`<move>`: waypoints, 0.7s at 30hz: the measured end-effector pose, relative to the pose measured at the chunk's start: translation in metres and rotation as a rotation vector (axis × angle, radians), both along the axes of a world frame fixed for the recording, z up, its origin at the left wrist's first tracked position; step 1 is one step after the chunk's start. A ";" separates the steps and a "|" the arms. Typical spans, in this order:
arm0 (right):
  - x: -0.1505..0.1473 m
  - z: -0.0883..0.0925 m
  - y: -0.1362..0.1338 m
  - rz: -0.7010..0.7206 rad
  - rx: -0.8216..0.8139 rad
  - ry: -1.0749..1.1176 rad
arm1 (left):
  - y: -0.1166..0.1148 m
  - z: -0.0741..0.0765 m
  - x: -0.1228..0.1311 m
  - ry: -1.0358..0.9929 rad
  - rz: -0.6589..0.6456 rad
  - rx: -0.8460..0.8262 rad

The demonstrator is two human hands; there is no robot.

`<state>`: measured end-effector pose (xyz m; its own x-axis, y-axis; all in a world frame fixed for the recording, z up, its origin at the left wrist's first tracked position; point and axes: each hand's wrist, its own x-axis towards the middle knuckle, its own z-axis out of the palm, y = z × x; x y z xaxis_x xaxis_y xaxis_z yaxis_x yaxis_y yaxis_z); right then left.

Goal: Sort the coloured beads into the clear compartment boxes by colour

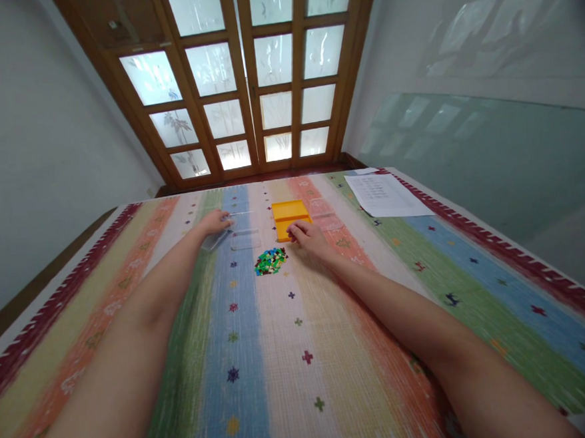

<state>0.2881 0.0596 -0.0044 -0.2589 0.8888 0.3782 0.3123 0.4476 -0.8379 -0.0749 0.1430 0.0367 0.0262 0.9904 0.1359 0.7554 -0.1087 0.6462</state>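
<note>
Our right hand (308, 236) is over the near edge of the open yellow case (290, 210), thumb and fingers drawn together in a pinch on what looks like a dark red piece (289, 232); too small to be sure. Our left hand (217, 219) is at a clear box (215, 242) left of the case, fingers slightly parted; can't tell whether they grip any clear plastic. Second clear box (246, 241) sits just right of that hand. Pile of small coloured pieces (270, 261) lies loose just short of the yellow case, midway between the side edges of the striped tablecloth (286, 353), nearer its far edge. Clear tray (325, 215) is just beside the case's right side. Paper sheet (388, 195) is by the cloth's far right corner; glazed doors (250, 82) beyond the far edge. We read the step as handling small pieces at the case, boxes alongside; next move calls for a light fingertip grip and no knock to the pile.
</note>
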 end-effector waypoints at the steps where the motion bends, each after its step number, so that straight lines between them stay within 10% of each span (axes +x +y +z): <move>1: 0.000 0.000 0.000 0.001 0.003 -0.002 | -0.002 -0.001 -0.003 0.040 -0.028 -0.029; 15: -0.004 -0.001 -0.005 0.012 -0.037 -0.009 | -0.013 -0.004 -0.041 0.206 0.020 -0.122; 21: -0.009 0.004 -0.007 0.005 0.036 -0.069 | -0.057 0.010 -0.034 0.062 0.279 0.302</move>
<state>0.2794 0.0526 -0.0009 -0.2895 0.8738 0.3908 0.3663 0.4783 -0.7981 -0.1088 0.0856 0.0467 -0.2205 0.8764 0.4281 0.8190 -0.0721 0.5693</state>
